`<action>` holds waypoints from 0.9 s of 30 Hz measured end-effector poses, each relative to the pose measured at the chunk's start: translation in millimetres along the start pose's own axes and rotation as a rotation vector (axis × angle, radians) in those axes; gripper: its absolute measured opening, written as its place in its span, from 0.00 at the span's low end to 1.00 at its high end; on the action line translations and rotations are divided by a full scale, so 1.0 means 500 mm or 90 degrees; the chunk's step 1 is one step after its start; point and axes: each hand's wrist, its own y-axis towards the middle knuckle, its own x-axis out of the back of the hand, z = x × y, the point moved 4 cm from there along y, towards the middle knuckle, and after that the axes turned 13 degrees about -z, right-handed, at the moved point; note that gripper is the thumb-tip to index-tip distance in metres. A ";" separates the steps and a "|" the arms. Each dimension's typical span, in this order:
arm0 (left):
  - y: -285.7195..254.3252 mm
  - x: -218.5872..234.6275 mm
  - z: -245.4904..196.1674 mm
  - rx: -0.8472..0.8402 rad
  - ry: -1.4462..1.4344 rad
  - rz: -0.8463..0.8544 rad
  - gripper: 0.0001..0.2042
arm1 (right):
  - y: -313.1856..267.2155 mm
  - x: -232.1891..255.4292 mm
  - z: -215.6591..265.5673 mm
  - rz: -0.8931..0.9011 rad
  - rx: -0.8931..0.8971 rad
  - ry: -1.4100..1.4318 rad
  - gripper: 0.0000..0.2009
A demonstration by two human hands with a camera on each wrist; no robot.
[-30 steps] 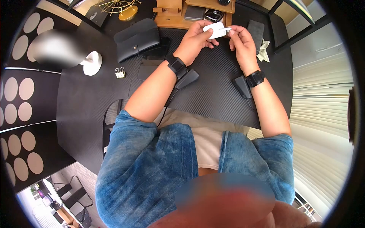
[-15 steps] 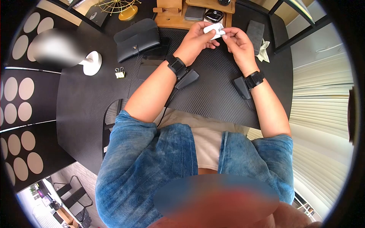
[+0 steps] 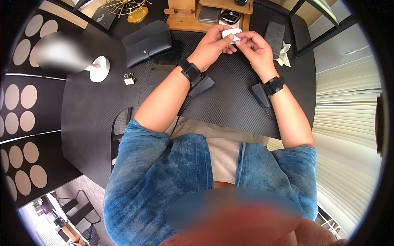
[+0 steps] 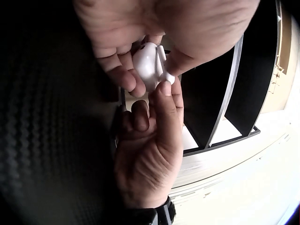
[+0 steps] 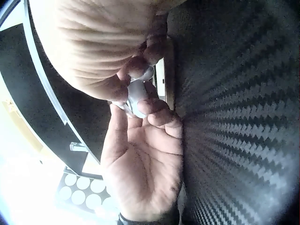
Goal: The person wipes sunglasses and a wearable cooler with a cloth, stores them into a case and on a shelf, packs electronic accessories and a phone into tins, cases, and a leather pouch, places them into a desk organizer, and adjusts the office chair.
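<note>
In the head view, my left hand holds a small white earbud case above the far part of the desk, its thumb lying over the case. My right hand meets it from the other side, thumb and index finger at the case's edge. Up close in the left wrist view, the glossy rounded case sits between the left fingers. A small white earbud is pinched at the right thumb tip, right against the case. Fingers cover much of both pieces.
Behind the hands stands a wooden organizer bearing a glossy black case. A black pouch and a binder clip lie to the left. A dark grey case and a pale cloth lie right.
My right hand has moved left, bringing the earbud from beside the case up against it. The left hand keeps its hold, with the case slightly turned.
</note>
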 end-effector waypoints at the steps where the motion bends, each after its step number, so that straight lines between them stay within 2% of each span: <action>1: -0.001 0.000 0.000 -0.001 -0.006 0.003 0.18 | 0.001 -0.001 0.003 0.000 0.014 -0.012 0.10; 5: -0.002 -0.001 -0.002 0.025 -0.036 0.004 0.17 | -0.001 -0.005 0.024 0.000 0.020 -0.018 0.11; 7: -0.005 -0.003 -0.005 0.040 -0.043 -0.012 0.15 | -0.003 0.001 0.030 -0.072 -0.060 -0.013 0.10; 10: -0.006 -0.002 -0.005 0.063 -0.050 -0.020 0.14 | 0.007 0.012 0.017 -0.102 0.002 -0.054 0.11; 16: -0.004 0.002 -0.007 0.020 0.001 -0.039 0.14 | 0.009 0.007 0.008 -0.060 0.035 -0.072 0.11; 27: -0.008 -0.002 -0.012 -0.017 0.066 -0.031 0.14 | 0.008 0.012 0.001 -0.070 0.024 -0.098 0.10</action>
